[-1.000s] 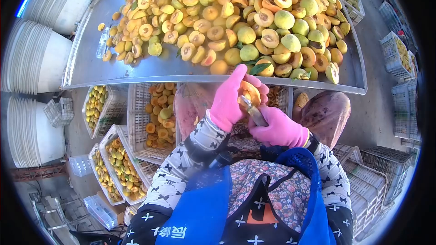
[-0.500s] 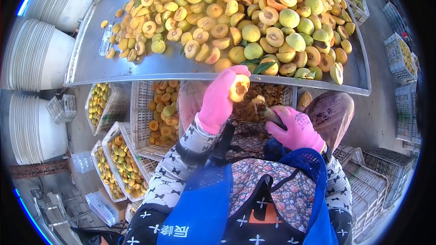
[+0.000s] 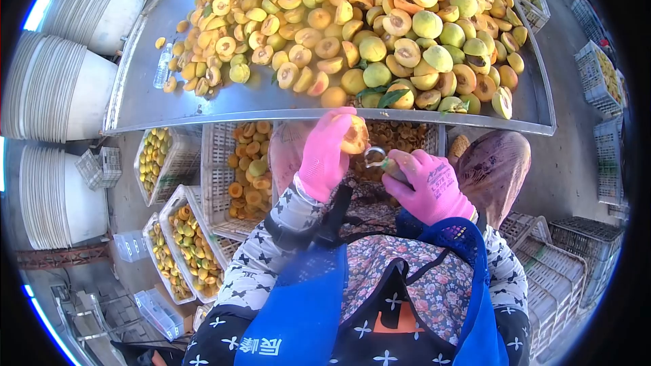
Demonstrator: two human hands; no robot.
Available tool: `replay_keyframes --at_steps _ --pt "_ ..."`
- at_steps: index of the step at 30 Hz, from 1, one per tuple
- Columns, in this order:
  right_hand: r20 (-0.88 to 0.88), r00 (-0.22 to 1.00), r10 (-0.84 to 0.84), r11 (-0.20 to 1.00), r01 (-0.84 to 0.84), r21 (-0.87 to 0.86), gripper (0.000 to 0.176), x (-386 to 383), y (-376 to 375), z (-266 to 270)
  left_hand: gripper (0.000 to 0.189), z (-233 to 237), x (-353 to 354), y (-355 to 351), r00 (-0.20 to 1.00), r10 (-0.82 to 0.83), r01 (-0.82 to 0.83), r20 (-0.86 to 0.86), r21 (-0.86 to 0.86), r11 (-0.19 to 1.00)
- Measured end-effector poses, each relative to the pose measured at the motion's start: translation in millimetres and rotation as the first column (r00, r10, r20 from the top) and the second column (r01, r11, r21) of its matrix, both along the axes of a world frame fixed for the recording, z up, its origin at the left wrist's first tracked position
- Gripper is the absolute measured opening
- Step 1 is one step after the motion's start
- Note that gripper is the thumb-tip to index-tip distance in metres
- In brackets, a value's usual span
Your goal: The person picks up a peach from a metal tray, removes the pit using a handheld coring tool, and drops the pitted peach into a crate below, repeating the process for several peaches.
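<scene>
My left hand point(image 3: 323, 159), in a pink glove, holds up a halved yellow peach point(image 3: 356, 135) in its fingers, cut face toward the right. A pitting tool with a metal ring tip and a greenish handle point(image 3: 393, 171) is gripped in my pink-gloved right hand point(image 3: 432, 186). Its ring points at the peach half from the lower right, apart from it by a small gap. Below both hands, a crate of brown scraps point(image 3: 400, 137) sits between my knees, partly hidden. A heap of halved peaches point(image 3: 325, 47) covers much of the metal table point(image 3: 237, 110) ahead.
Left of my legs stands a crate of peach halves point(image 3: 251, 183), with more fruit-filled crates point(image 3: 193, 244) beyond. A clear plastic bottle point(image 3: 163, 68) lies on the table's left part. Stacked white tubs point(image 3: 57, 88) line the left; stacked crates point(image 3: 542, 285) stand at the right.
The tool's tip has moved left and slightly up toward the peach half. Brown matter that was at the tip is gone, and its ring now shows. My left hand has tilted the peach half.
</scene>
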State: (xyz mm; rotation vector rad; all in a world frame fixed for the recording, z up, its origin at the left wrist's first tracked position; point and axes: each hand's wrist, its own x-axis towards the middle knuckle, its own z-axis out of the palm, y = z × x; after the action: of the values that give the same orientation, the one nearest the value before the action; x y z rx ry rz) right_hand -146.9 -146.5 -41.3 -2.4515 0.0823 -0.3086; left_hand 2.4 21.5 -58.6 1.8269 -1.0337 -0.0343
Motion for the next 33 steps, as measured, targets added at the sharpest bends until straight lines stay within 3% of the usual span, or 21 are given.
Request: replay_keyframes --at_steps 2,7,9,13,16,19,21,22,23,24,26,27,30,33 --pt "0.052 0.997 0.054 0.996 -0.050 -0.071 0.041 2.0 4.1 1.4 0.039 3.4 -2.0 0.4 1.000 -0.013 0.013 0.019 0.006 1.000" --pt "-0.038 0.999 0.025 0.943 -0.036 -0.332 0.042 7.8 3.1 -1.1 0.038 4.3 1.4 4.6 0.991 -0.073 0.058 0.111 0.133 0.989" --pt "-0.047 0.998 -0.042 0.904 0.018 -0.427 0.037 12.6 -6.1 -11.2 0.035 11.0 -3.0 7.4 0.994 -0.107 0.108 -0.015 0.145 0.983" --pt "0.026 0.998 -0.056 0.918 0.062 -0.392 0.040 13.7 -20.8 -18.3 0.031 12.0 -6.8 5.3 0.987 -0.141 0.146 -0.073 0.065 0.987" --pt "0.034 0.999 -0.001 0.964 0.010 -0.266 0.044 8.3 -11.8 -13.4 0.028 -1.1 -7.8 7.3 0.919 -0.077 0.039 -0.388 -0.106 0.994" --pt "0.002 0.999 0.032 0.973 -0.031 -0.227 0.043 7.2 2.9 -10.1 0.024 6.7 -7.4 4.6 0.988 -0.007 0.028 -0.156 0.133 0.991" --pt "0.014 1.000 0.019 0.954 -0.014 -0.299 0.036 10.4 7.1 -10.5 0.023 4.2 -10.5 0.2 0.978 0.001 0.038 -0.207 0.183 0.982" --pt "-0.093 0.995 -0.031 0.948 -0.001 -0.318 0.035 12.1 5.0 -11.4 0.023 5.8 -13.5 -2.8 0.972 0.006 0.043 -0.233 0.208 0.977" --pt "-0.196 0.977 -0.077 0.941 0.007 -0.338 0.034 15.0 1.4 -12.1 0.023 11.8 -16.9 -3.6 0.882 0.099 0.006 -0.461 0.222 0.975" --pt "-0.290 0.949 -0.124 0.932 0.011 -0.362 0.033 18.6 -3.0 -12.3 0.023 6.4 -12.2 -0.2 0.952 0.100 -0.025 -0.289 0.254 0.967" --pt "-0.166 0.968 -0.189 0.933 0.124 -0.338 0.032 10.3 -22.3 -14.5 0.023 -10.6 0.2 11.6 0.994 0.081 -0.101 0.076 0.301 0.948" --pt "-0.193 0.971 -0.140 0.954 0.080 -0.288 0.033 9.0 -20.1 -11.3 0.024 -5.1 1.0 11.3 0.929 0.126 -0.070 -0.347 0.169 0.983" --pt "-0.124 0.991 -0.042 0.971 0.011 -0.239 0.040 7.0 3.5 -13.4 0.028 -12.4 7.1 10.5 0.991 -0.112 0.105 0.077 0.093 0.990" --pt "-0.089 0.996 -0.011 0.948 -0.018 -0.318 0.045 7.4 10.4 -13.4 0.036 -13.2 9.4 10.7 0.986 -0.162 0.156 0.033 0.139 0.978"
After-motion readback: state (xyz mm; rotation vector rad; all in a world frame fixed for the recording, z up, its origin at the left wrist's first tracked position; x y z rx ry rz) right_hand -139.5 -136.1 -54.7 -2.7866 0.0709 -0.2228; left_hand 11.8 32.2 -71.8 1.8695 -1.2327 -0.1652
